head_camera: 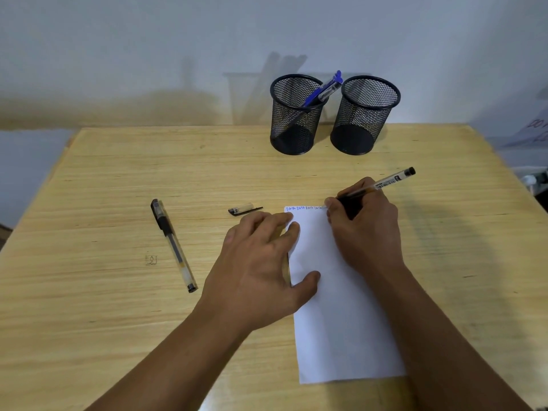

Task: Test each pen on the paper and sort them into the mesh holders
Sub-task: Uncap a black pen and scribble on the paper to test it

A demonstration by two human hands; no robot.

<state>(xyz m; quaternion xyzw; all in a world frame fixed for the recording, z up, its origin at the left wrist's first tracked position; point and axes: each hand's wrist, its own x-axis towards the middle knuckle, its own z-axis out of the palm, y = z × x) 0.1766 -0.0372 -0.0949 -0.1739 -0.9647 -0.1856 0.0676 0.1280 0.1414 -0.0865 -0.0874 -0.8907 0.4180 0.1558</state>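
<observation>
- Head view, looking down on a pale wooden table (118, 179) set against a light wall.
- Right hand (366, 229) grips a clear-barrelled pen (382, 183) in a writing pinch, fingers curled round its dark grip section; the black end cap points up and to the right, the tip is down at the top edge of the paper (341, 321).
- The paper is a narrow white sheet lying lengthwise toward the viewer; along its far edge runs a row of small blue handwritten words (303, 208), the pen tip touching just at the right end of that row.
- Left hand (261, 262) lies flat with fingers spread and straight, fingertips and thumb pressing on the left edge of the paper, holding nothing.
- A loose pen cap (244, 209), clear with a black clip, lies on the table just beyond the left hand's fingers, apart from the paper.
- A capped black gel pen (173, 244) lies on the table well to the left, on a diagonal.
- Two black mesh holders stand upright side by side at the far edge: the left holder (293, 126) has blue pens (324, 89) leaning out over its right rim; the right holder (363, 123) shows no contents from here.
- A small pencilled mark (151, 259) sits on the tabletop near the gel pen.
</observation>
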